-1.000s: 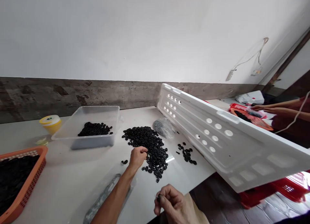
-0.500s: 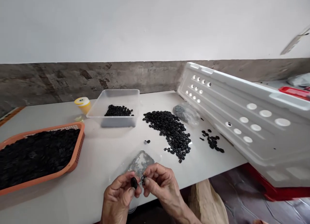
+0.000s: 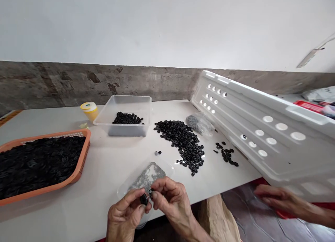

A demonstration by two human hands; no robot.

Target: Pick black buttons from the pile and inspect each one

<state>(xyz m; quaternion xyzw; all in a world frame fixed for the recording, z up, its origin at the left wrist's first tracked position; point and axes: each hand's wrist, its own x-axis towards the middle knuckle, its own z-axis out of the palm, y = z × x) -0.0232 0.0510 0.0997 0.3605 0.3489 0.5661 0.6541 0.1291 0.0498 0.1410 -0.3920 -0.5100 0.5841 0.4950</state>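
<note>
My left hand [image 3: 125, 212] pinches a dark oval button-like piece [image 3: 143, 199] between thumb and fingers. Close beside it, my right hand [image 3: 172, 202] grips a small black ring-shaped piece [image 3: 151, 191]. The two pieces almost meet; whether they touch I cannot tell. Just beyond my fingers lies a clear plastic tray [image 3: 169, 169] with many tiny silvery-grey bits [image 3: 151, 169]. A large pile of small black pieces with holes [image 3: 180, 137] spreads over the white table [image 3: 104, 165] ahead of my right hand.
An orange basket [image 3: 86, 144] full of black pieces stands left, a clear bin [image 3: 128, 131] behind. Near it are a yellow-and-white container [image 3: 89, 111] and a plastic bag [image 3: 205, 126]. A white perforated crate [image 3: 235, 105] leans right; another person's hand [image 3: 277, 196] reaches below it.
Another person's hand has come into view at the lower right. My hands have shifted slightly left in the picture, still holding both pieces close together. The dark oval piece has turned a little.
</note>
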